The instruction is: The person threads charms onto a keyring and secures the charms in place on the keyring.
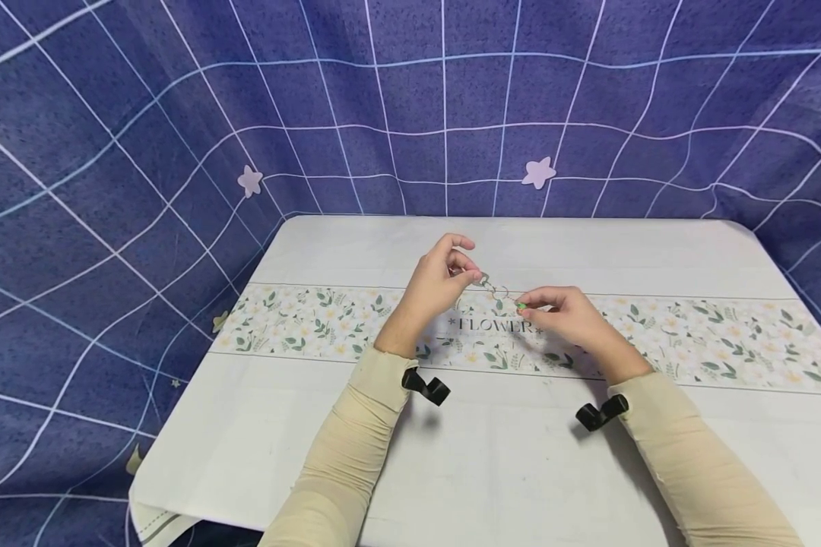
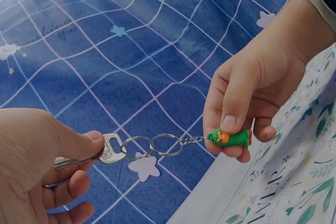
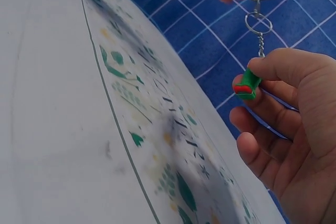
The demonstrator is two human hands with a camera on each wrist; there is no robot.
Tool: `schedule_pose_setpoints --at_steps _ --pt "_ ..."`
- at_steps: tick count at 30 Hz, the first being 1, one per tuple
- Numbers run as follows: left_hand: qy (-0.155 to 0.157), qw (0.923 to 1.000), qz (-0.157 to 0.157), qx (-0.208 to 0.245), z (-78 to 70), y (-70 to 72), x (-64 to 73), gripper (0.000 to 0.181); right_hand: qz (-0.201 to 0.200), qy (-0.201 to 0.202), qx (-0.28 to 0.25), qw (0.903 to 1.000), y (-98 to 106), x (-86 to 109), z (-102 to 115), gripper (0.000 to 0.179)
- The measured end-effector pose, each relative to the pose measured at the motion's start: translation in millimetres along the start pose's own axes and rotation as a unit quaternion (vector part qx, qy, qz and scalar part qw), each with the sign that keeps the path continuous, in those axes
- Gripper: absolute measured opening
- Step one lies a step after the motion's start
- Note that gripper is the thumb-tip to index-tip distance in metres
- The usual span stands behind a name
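Observation:
My left hand [image 1: 432,282] pinches a silver key [image 2: 111,150] by its flat side, with thumb and fingers over part of it. Through the hole in the key's head runs a metal ring, linked to a second ring [image 2: 166,134]. From that ring a short chain [image 2: 193,140] leads to a small green charm [image 2: 239,138] with an orange figure on it. The charm is pinched between the thumb and fingers of my right hand [image 1: 566,313]. Its red and green end faces the right wrist camera. Key, rings and chain stretch in a line between both hands, above the table.
Under the hands lies a white table [image 1: 492,441] with a printed floral band [image 1: 315,323] reading FLOWER. A blue curtain [image 1: 410,99] with white grid lines and stars hangs behind it and along the left side.

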State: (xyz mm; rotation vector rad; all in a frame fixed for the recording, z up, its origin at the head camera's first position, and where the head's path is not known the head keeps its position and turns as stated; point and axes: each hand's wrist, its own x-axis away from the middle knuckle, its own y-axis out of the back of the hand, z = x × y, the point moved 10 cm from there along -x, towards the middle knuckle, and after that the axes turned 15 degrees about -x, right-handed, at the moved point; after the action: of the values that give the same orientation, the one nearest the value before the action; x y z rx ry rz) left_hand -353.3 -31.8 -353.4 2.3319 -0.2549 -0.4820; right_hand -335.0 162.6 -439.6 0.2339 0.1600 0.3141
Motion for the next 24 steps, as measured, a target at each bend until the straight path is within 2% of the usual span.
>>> schedule_pose_setpoints --at_steps 12,24 --pt "0.047 0.9973 0.055 -0.009 13.7 -12.7 0.5 0.032 0.009 -0.015 -0.016 0.9997 10.2 4.4 -0.9 0.028" --pt "0.077 0.9943 0.071 -0.019 24.1 -23.2 0.5 0.031 0.003 -0.005 -0.007 1.0 18.7 6.8 1.4 0.025"
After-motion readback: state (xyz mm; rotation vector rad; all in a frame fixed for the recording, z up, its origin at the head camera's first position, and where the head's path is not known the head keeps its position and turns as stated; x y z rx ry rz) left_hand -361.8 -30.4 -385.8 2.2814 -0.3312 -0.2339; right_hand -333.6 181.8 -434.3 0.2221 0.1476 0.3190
